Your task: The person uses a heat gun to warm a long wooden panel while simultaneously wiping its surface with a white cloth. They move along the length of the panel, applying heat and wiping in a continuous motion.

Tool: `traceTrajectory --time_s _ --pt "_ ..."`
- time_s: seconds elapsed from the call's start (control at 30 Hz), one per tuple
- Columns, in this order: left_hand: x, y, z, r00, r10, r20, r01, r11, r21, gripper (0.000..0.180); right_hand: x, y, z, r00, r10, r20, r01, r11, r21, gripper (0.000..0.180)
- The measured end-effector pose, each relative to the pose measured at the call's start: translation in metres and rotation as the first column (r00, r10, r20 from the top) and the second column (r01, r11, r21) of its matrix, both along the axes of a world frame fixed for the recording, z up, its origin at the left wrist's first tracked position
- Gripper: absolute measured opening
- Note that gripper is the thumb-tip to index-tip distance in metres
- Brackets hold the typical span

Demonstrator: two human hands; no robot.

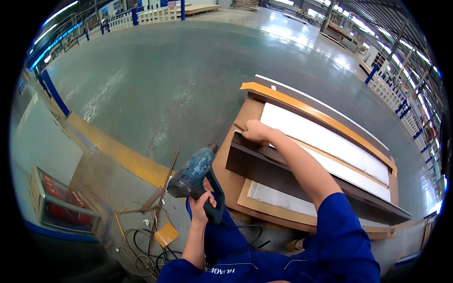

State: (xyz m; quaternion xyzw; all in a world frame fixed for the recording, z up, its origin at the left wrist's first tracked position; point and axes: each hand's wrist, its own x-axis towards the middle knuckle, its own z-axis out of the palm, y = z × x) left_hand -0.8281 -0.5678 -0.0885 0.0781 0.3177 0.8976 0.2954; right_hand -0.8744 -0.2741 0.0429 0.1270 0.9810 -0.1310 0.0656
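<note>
My left hand (pixel 206 203) grips the handle of a blue-grey heat gun (pixel 193 172), its nozzle tilted up and to the right. My right hand (pixel 256 131) is closed at the left end of a long dark brown channel-shaped profile (pixel 273 172). A short brown piece (pixel 240 126) sticks out by its fingers; whether the hand grips this or the profile's edge is unclear. Behind the profile lie white padded strips (pixel 325 144) and a long orange-brown strip (pixel 302 111). Brown board (pixel 231 155) shows beneath them.
Tangled cables (pixel 137 245) and a yellow-orange card (pixel 166 234) lie on the floor at lower left, near a thin rod (pixel 165 188). A glass-fronted box (pixel 66 203) with red contents stands farther left. My shoe (pixel 293 245) is beside the board stack. White fencing (pixel 158 15) lines the far side.
</note>
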Motion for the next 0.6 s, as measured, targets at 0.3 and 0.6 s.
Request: traceTrajectory --time_s 0.3,0.6 --pt "0.001 -0.018 -0.005 0.997 0.067 -0.027 -0.065 0.996 0.054 0.030 0.201 0.021 0.024 0.905 -0.397 -0.156 0.098 0.549 -0.830 0.042" --pt "0.042 -0.048 0.013 0.988 -0.143 -0.067 0.145 0.989 0.038 0.040 0.416 -0.044 -0.240 0.378 -0.555 0.741 0.289 -0.690 -0.664 0.038"
